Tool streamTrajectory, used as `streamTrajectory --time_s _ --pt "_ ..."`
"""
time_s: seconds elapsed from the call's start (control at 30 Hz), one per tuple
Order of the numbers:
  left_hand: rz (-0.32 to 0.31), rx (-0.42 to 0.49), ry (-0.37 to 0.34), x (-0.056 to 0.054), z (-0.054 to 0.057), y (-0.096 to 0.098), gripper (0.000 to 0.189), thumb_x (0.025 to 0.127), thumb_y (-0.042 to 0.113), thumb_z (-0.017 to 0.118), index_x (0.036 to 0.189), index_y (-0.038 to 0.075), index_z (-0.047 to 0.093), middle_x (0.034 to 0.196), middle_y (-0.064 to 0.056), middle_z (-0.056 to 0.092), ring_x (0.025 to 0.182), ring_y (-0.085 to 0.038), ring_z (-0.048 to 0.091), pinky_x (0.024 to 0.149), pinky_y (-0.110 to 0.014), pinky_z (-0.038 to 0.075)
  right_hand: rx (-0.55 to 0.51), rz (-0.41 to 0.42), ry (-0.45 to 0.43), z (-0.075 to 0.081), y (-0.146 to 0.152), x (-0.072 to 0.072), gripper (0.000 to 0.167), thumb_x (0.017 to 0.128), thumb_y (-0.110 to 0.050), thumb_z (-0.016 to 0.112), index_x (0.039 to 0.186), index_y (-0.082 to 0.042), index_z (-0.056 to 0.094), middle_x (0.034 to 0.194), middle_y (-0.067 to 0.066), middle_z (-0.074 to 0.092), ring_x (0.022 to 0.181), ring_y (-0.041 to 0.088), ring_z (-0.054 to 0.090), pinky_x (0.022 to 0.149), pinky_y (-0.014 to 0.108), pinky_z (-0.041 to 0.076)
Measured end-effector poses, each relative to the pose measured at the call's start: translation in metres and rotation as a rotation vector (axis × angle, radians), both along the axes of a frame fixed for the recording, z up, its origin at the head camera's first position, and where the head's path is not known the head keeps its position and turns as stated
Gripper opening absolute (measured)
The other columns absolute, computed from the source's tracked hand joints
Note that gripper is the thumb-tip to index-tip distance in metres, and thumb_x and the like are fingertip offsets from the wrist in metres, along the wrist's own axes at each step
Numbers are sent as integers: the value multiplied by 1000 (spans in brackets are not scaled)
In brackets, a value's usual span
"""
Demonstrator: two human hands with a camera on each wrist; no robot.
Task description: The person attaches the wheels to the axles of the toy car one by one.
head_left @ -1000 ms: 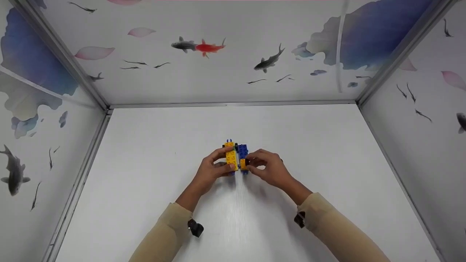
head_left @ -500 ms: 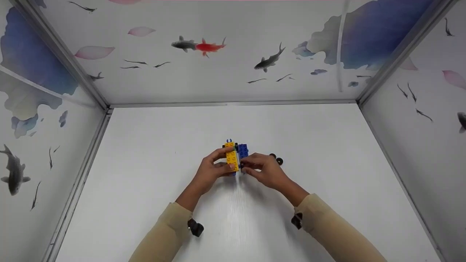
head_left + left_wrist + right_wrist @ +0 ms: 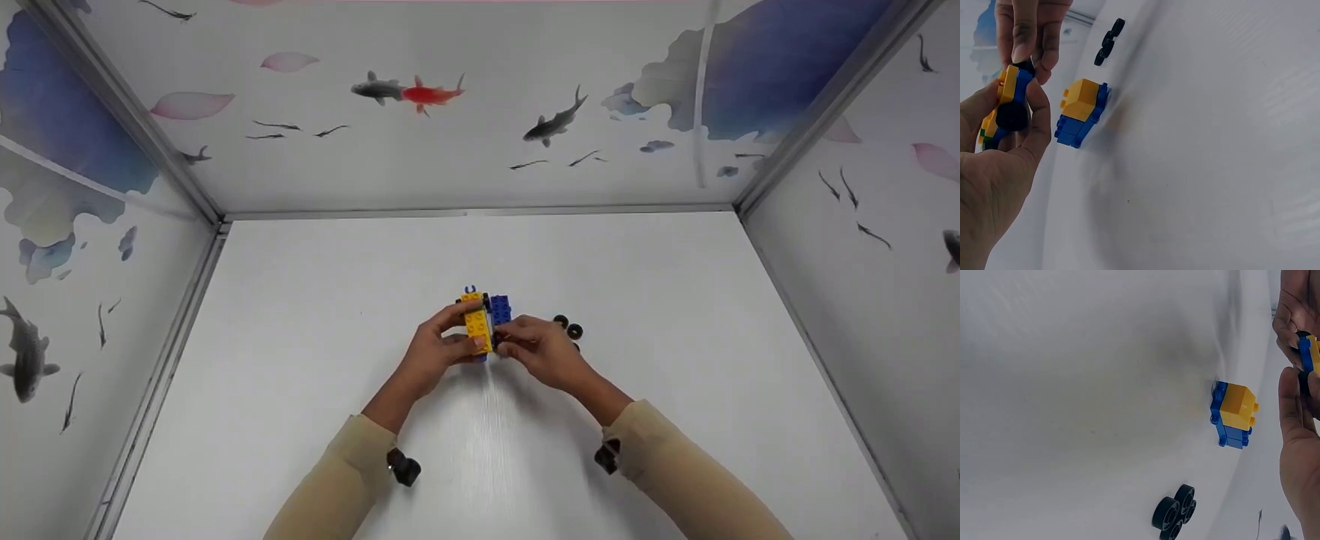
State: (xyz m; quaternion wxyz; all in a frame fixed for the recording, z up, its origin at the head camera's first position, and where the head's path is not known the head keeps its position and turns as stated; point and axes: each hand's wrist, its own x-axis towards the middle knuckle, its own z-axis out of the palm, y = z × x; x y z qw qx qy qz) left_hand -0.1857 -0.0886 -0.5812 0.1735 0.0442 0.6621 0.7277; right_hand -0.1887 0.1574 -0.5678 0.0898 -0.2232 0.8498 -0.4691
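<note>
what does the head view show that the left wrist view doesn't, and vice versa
Only the head view shows the printed red fish on the back wall and the tan sleeves. Only the left wrist view shows the yellow sloped block joined to the blue bricks; the right hand seems to hide it from above. Both show that hand, the left hand, the held toy, those bricks and loose black wheels.

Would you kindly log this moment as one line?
left hand: grips yellow-blue brick build; right hand: pinches black wheel; table: second build, loose wheels
</note>
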Motion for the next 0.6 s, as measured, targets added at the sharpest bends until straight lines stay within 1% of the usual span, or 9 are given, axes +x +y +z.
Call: streamTrajectory --time_s 0.13,0.27,0.33,0.43,0.53,0.6 --pt "-1 2 -3 -1 0 -1 64 101 12 82 158 30 61 151 -18 55 125 -33 75 100 -42 67 -45 7 -26 -1 -3 1 34 107 -15 74 140 -8 76 121 8 76 110 18 73 102 33 65" --pt "-6 13 4 -1 0 -2 63 101 11 82 158 28 61 151 -18 55 124 -31 75 99 -41 68 -77 15 -37 0 -6 1 33 107 -11 73 139 -7 77 120 9 75 108 17 74 102 30 65" --pt "-8 24 11 -1 0 -2 64 101 10 81 159 26 60 149 -19 55 122 -30 76 98 -41 68 -79 15 -37 0 -7 1 33 107 -10 73 139 -7 77 119 9 75 107 17 74 101 29 65" --pt "-7 30 29 -2 0 -1 63 102 8 80 160 23 60 148 -20 56 120 -29 76 96 -41 69 -71 21 -15 2 -8 1 32 106 -9 73 138 -7 78 119 10 74 109 19 73 101 29 65" --pt "-1 26 34 -3 -1 2 62 102 10 80 159 24 61 150 -19 56 120 -29 76 96 -40 69 -49 10 16 3 -9 1 31 106 -9 74 136 -7 79 118 10 74 108 19 72 98 29 66" --pt "6 20 30 -4 -2 3 61 102 11 81 158 25 62 151 -18 56 120 -29 76 96 -39 69 -37 2 17 3 -10 1 32 106 -10 75 137 -7 79 119 9 75 108 18 71 98 29 66"
